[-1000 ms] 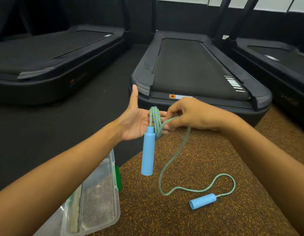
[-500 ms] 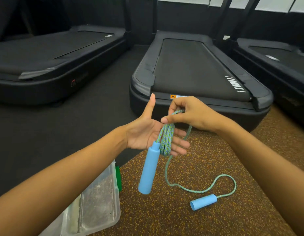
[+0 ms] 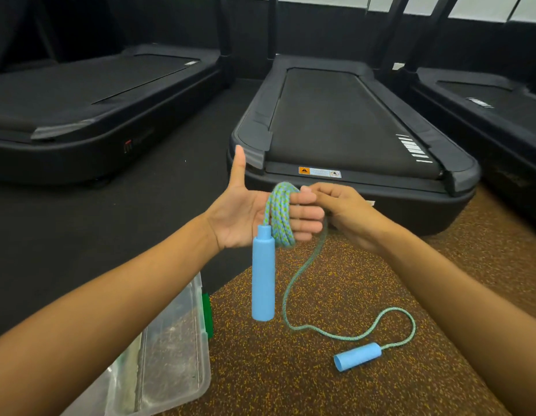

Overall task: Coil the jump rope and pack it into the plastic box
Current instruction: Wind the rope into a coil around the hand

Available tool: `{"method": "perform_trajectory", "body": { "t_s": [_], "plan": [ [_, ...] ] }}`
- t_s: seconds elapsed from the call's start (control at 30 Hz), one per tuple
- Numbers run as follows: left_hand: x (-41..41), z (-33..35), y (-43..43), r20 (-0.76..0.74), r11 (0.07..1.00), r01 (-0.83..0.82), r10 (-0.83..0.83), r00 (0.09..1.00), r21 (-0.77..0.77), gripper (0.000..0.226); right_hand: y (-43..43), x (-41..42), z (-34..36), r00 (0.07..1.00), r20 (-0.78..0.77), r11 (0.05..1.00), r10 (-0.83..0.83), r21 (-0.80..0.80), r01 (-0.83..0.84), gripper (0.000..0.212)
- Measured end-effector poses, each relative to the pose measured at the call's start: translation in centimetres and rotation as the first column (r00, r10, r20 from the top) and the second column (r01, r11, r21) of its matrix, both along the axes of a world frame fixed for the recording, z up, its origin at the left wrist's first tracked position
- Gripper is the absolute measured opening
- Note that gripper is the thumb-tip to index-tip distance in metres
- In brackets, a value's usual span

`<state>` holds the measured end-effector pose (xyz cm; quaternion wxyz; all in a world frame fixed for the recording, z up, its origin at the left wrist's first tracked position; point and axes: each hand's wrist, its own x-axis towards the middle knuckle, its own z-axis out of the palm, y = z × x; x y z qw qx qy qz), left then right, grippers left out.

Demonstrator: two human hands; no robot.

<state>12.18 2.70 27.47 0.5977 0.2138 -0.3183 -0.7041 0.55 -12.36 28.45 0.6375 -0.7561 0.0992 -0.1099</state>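
Observation:
The jump rope [image 3: 280, 214], a blue-green braided cord, is wound in several loops around the fingers of my left hand [image 3: 245, 217], palm up, thumb raised. One blue handle [image 3: 263, 277] hangs below that hand. My right hand [image 3: 346, 213] pinches the rope just behind the left fingers. From there the loose cord drops to the floor and curves to the second blue handle [image 3: 357, 356], which lies on the speckled mat. The clear plastic box [image 3: 182, 352] sits low left, under my left forearm, with a green latch.
Three black treadmills stand ahead: one at the left [image 3: 89, 109], one in the middle [image 3: 347, 124] just behind my hands, one at the right [image 3: 494, 106]. Brown speckled rubber flooring [image 3: 290, 385] lies below, and black flooring [image 3: 158, 205] to the left.
My right hand has carried the rope over the top of my left fingers, adding another wrap. The loose cord on the floor is shorter; the handle on the floor has barely shifted.

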Motion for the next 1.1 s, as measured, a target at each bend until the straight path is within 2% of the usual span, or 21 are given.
{"method": "perform_trajectory", "body": {
  "t_s": [0.07,0.13,0.27,0.43,0.57,0.7,0.8,0.9,1.1],
  "plan": [
    [0.5,0.3,0.2,-0.094,0.999,0.0,-0.004,0.996,-0.041,0.121,-0.1,-0.1,-0.7,1.0,-0.028,1.0,0.01,-0.025,-0.011,0.019],
    [0.8,0.5,0.3,-0.128,0.997,-0.069,0.065,0.99,-0.029,0.122,0.0,-0.2,-1.3,0.997,-0.062,0.996,0.045,-0.071,-0.05,0.021],
    [0.6,0.6,0.4,-0.036,0.922,-0.378,0.382,0.923,0.087,0.119,0.9,-0.4,-1.4,0.979,-0.142,0.985,0.144,-0.072,-0.155,0.02],
    [0.9,0.8,0.5,-0.067,0.845,-0.523,0.531,0.845,0.113,0.118,1.5,-0.2,-1.5,0.938,-0.265,0.957,0.224,-0.121,-0.262,0.025],
    [1.2,0.8,0.6,-0.072,0.817,-0.562,0.573,0.817,0.127,0.12,2.3,-0.4,-1.2,0.903,-0.338,0.935,0.264,-0.142,-0.326,0.027],
    [1.7,0.6,0.8,-0.072,0.78,-0.61,0.622,0.78,0.135,0.12,2.9,-0.9,-0.5,0.828,-0.434,0.872,0.353,-0.167,-0.46,0.015],
    [1.8,0.4,1.1,-0.049,0.767,-0.625,0.637,0.77,0.147,0.119,3.0,-1.1,0.4,0.775,-0.49,0.844,0.398,-0.136,-0.519,0.022],
    [1.7,0.3,1.2,0.019,0.785,-0.595,0.601,0.799,0.171,0.12,3.2,-1.2,1.3,0.798,-0.477,0.836,0.369,-0.206,-0.509,0.028],
    [1.1,0.1,1.0,0.119,0.816,-0.533,0.52,0.846,0.222,0.121,3.8,-1.0,3.0,0.892,-0.384,0.722,0.238,-0.545,-0.427,0.018]
  ]
}}
